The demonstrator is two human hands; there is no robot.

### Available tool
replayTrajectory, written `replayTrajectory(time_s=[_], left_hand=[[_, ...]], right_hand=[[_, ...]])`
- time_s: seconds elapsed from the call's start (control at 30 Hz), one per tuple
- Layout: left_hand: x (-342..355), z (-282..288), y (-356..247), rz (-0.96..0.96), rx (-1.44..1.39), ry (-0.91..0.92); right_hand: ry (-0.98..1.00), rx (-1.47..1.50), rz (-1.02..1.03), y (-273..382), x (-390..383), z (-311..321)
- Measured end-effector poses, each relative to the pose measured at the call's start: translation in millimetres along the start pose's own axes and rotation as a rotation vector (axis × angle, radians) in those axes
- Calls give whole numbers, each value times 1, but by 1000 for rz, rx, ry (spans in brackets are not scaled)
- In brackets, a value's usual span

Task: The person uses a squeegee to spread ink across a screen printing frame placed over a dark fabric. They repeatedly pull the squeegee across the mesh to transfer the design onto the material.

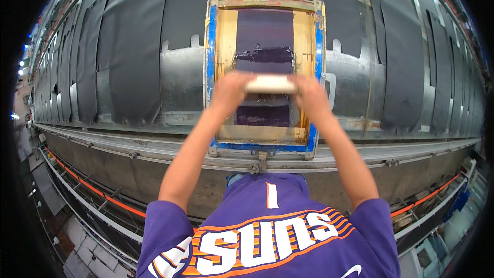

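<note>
Head view, left hand [230, 88] and right hand [310, 92] both gripping squeegee [271, 84] over printing screen [265, 31] — blade hidden.

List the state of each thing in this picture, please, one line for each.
Squeegee: level, gripped at both ends.
Left hand: closed on the squeegee's left end.
Right hand: closed on its right end.
Screen frame: lying flat on the table.
Dark ink: heaped in a band above the squeegee.
Black sheets: laid flat in rows.

Open mesh ahead of the squeegee [271, 84], dark ink ridge [265, 54] across it; wooden frame [226, 36] walls both sides
</note>
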State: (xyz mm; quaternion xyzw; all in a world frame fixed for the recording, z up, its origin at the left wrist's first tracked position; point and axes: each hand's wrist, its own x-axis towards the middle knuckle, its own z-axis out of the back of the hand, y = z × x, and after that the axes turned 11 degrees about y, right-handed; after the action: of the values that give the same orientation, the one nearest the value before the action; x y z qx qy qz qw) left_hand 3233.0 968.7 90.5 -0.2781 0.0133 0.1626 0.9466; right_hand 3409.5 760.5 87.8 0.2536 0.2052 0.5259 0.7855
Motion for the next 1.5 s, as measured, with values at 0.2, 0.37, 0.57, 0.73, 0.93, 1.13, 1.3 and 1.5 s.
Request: replayTrajectory(time_s=[0.2,0.37,0.57,0.73,0.93,1.13,1.3,1.5], left_hand=[[42,-2,1,52,102,-36],[-66,-50,-21,-45,156,-28],[-27,-11,-4,34,-23,37],[48,33,12,133,-102,79],[-39,-47,-3,-8,82,-59],[-152,-65,-50,-76,4,-37],[-151,-73,-68,-27,43,-64],[-164,-78,-64,-19,169,-38]], right_hand=[[-110,79,38,-28,37,-5],[-29,128,-38,13,-77,-49],[-192,408,-141,-28,-61,4],[-290,536,-472,-90,-18,4],[-482,614,-468,-101,-9,-15],[-574,477,-425,-50,-12,22],[-615,605,-314,-71,-21,-3],[-576,622,-249,-88,-40,-44]])
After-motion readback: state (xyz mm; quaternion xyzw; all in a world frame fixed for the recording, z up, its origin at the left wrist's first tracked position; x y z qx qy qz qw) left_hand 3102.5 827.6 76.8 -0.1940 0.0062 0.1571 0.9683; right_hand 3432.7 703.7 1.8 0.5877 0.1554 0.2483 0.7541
